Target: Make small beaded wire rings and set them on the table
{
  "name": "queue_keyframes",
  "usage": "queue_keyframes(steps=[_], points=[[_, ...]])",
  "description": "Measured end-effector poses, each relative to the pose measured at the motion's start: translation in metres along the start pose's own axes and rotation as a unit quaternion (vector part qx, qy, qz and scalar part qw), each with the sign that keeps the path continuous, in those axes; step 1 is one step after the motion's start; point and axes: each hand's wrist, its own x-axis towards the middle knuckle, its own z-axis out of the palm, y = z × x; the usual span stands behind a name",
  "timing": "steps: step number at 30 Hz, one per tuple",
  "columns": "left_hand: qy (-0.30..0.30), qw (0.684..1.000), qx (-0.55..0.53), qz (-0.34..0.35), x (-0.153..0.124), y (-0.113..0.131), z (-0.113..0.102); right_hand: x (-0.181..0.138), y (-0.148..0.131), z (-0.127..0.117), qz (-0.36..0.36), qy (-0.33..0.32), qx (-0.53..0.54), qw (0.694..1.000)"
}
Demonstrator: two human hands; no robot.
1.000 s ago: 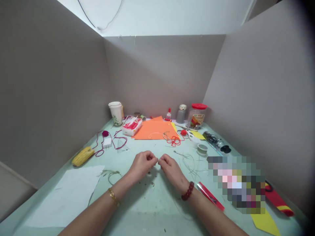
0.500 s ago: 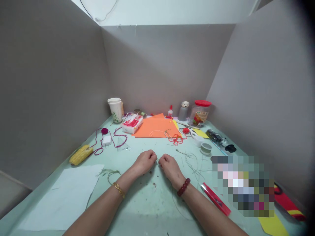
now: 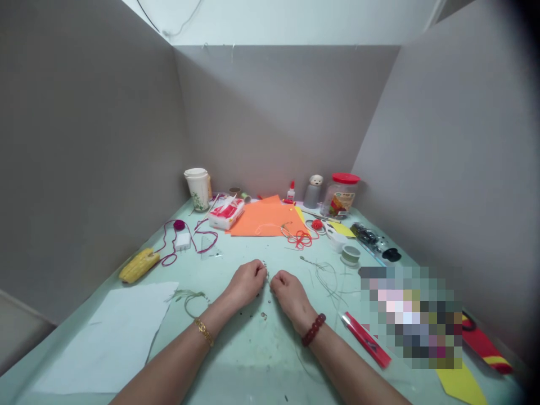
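Close together | hands (image 3: 248, 281) (image 3: 291, 295) curled closed | anything pinched: too small to tell | pixelated patch (image 3: 411, 320) unreadable

"How's the light?"
"Soft and fairly bright; the left panel (image 3: 84, 146) sits dimmer than the right panel (image 3: 455, 146), and a slanting shadow edge crosses the back panel (image 3: 278, 124)"
"And sharpness?"
"Detail goes soft around the hands (image 3: 248, 280) (image 3: 292, 293); a pixelated patch (image 3: 415, 318) hides part of the bench (image 3: 261, 354), wide-angle stretch pulls the sides outward, and blurry black eats the upper right corner"
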Motion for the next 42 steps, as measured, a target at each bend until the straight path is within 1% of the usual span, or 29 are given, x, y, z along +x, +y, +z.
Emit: queue_keyframes(steps=[2,7,11,14,19,23,25,27,34,38,42], points=[[0.002,1.000,-0.021,-0.018,-0.005,0.000,-0.001,0.000,0.000,0.001,0.001,0.004,0.003,1.000],[-0.045,0.990,-0.098,-0.089,-0.015,0.001,0.006,-0.002,-0.002,0.003,0.016,0.021,0.007,1.000],[-0.047,0.976,-0.161,-0.136,-0.013,0.005,0.013,-0.003,-0.005,0.003,0.027,0.024,0.010,0.999],[-0.042,0.969,-0.187,-0.158,-0.010,0.006,0.016,-0.003,-0.007,0.004,0.051,0.015,0.020,0.998],[-0.035,0.967,-0.201,-0.154,-0.011,0.007,0.017,-0.007,-0.012,0.003,0.095,-0.036,0.068,0.992],[-0.030,0.968,-0.200,-0.150,-0.013,0.008,0.018,-0.008,-0.014,-0.003,0.105,-0.088,0.105,0.985],[-0.030,0.968,-0.199,-0.152,-0.012,0.008,0.018,-0.008,-0.014,-0.005,0.108,-0.101,0.115,0.982],[-0.038,0.967,-0.198,-0.152,-0.012,0.008,0.018,-0.009,-0.015,-0.008,0.109,-0.107,0.121,0.981],[-0.094,0.967,-0.192,-0.141,-0.010,0.009,0.014,-0.008,-0.012,-0.009,0.096,-0.110,0.121,0.982],[-0.095,0.971,-0.167,-0.144,-0.010,0.011,0.014,-0.004,-0.005,-0.008,0.082,-0.121,0.117,0.982],[-0.094,0.972,-0.164,-0.140,-0.008,0.008,0.015,-0.005,-0.001,-0.010,0.081,-0.128,0.118,0.981]])
